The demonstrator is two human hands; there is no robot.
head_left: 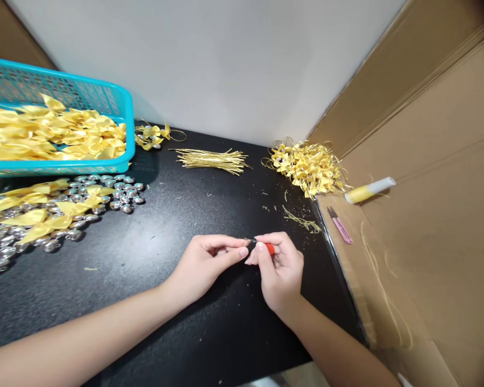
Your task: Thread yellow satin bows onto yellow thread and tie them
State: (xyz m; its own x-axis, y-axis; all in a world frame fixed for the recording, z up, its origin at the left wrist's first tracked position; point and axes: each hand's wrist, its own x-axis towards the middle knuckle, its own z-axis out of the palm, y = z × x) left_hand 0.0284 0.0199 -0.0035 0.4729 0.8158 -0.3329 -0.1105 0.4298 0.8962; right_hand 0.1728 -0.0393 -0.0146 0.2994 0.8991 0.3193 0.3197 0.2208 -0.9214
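Note:
My left hand (pixel 213 260) pinches something thin and small between thumb and index finger; what it is I cannot make out. Close against it, my right hand (pixel 280 269) is closed on a small red object (pixel 270 248) with a dark end, mostly hidden by the fingers. The dark end meets the left fingertips just above the black table (pixel 177 317). Beyond the hands lies a bundle of gold cords (pixel 212 160). A heap of yellow bows with gold loops (pixel 310 166) sits at the back right.
A turquoise basket (pixel 129 129) of yellow ribbon bows stands at the left. Before it lie silver beads (pixel 125 196) and loose yellow bows (pixel 66 215). Pink thread snips (pixel 341 226) and a white-and-yellow tube (pixel 370 191) rest by the cardboard wall (pixel 447 188). Cord scraps (pixel 302 221) litter the table.

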